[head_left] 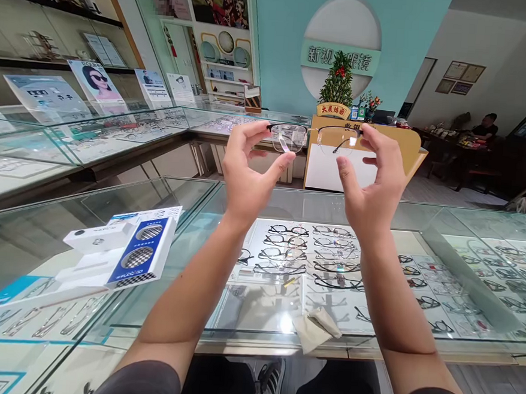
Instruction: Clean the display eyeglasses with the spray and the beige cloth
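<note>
A pair of eyeglasses [289, 140] is held up in front of me, dark along the upper rims and clear in the lenses. My left hand [251, 172] grips its left end between fingers and thumb. At the opposite end, my right hand [376, 181] pinches the frame near the hinge. One dark temple arm shows through the right lens. Below, rows of eyeglasses [287, 241] lie in the glass display case. A beige cloth [317, 328] rests crumpled on the near edge of the glass top.
A blue and white cardboard display [137, 251] stands on the glass at left. More glass cases [127, 133] run along the left and back. Beyond is a yellow and white counter [364, 162] with a plant [337, 82]. A person [486, 128] sits far right.
</note>
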The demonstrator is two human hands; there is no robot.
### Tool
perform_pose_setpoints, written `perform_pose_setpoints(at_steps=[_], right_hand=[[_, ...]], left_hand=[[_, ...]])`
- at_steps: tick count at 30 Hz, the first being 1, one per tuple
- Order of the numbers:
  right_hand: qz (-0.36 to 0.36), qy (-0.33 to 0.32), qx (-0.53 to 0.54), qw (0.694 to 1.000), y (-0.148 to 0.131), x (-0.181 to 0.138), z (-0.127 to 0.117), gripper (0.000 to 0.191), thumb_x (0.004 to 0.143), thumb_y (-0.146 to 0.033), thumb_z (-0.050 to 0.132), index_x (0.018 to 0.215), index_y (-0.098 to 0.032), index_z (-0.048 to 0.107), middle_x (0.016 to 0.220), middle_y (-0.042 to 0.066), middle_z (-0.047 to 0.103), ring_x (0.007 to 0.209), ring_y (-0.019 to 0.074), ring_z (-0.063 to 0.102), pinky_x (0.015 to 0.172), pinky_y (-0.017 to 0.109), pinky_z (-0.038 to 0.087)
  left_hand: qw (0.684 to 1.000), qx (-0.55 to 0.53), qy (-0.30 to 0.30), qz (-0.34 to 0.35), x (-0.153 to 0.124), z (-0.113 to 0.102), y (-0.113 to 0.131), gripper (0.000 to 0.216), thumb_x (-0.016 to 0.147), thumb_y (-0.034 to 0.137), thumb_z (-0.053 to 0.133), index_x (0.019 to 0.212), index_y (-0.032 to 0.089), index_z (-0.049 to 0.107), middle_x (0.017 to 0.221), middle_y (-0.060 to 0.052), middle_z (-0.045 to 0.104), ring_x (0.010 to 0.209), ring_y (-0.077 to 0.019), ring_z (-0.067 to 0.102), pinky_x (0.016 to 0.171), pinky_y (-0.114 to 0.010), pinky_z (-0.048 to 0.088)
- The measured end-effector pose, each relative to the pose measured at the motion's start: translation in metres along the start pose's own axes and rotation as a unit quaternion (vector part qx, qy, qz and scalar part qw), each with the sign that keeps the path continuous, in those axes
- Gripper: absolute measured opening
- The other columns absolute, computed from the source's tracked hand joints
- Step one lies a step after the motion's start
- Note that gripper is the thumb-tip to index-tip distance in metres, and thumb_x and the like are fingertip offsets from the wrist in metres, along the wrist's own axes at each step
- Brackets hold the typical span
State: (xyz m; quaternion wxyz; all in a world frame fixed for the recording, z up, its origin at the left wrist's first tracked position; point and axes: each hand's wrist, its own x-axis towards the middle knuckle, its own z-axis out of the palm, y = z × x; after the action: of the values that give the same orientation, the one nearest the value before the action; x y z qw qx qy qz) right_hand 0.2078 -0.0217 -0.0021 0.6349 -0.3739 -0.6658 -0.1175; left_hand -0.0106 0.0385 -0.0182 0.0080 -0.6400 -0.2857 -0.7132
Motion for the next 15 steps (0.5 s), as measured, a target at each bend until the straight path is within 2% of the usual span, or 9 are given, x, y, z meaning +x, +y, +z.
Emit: perform_pose_setpoints(at_steps=[7, 12, 15], right_hand=[[-0.030, 0.015, -0.036, 0.999, -0.007, -0.006, 0.008, 0.050, 0.109, -0.048, 0.058, 0.159, -0.041, 0.059, 0.155, 0.011, 0.066, 0.154, 0.0419, 0.057, 0.113, 0.074, 0.060], [-0.015, -0.005, -0.016, 1.000, -0.004, -0.008, 0.011, 0.056, 0.108, -0.045, 0.059, 0.163, -0.042, 0.054, 0.159, 0.011, 0.063, 0.157, 0.0419, 0.054, 0.113, 0.072, 0.061], [0.018, -0.017, 0.035, 0.999, 0.001, -0.007, 0.015, 0.058, 0.107, -0.046, 0.060, 0.164, -0.039, 0.052, 0.161, 0.012, 0.063, 0.155, 0.0383, 0.058, 0.112, 0.065, 0.064]], left_hand=[[1.000, -0.013, 0.008, 0.006, -0.005, 0.011, -0.016, 0.074, 0.089, 0.076, 0.082, 0.143, 0.033, 0.055, 0.148, -0.014, 0.065, 0.137, -0.0318, 0.072, 0.101, -0.044, 0.065], [0.999, 0.002, 0.041, 0.022, -0.010, 0.015, -0.017, 0.070, 0.093, 0.070, 0.080, 0.146, 0.034, 0.052, 0.150, -0.013, 0.064, 0.139, -0.0318, 0.070, 0.105, -0.048, 0.062], [0.996, 0.034, 0.075, 0.040, -0.014, 0.013, -0.010, 0.070, 0.092, 0.066, 0.082, 0.148, 0.036, 0.052, 0.151, -0.012, 0.062, 0.141, -0.0338, 0.066, 0.108, -0.053, 0.060]])
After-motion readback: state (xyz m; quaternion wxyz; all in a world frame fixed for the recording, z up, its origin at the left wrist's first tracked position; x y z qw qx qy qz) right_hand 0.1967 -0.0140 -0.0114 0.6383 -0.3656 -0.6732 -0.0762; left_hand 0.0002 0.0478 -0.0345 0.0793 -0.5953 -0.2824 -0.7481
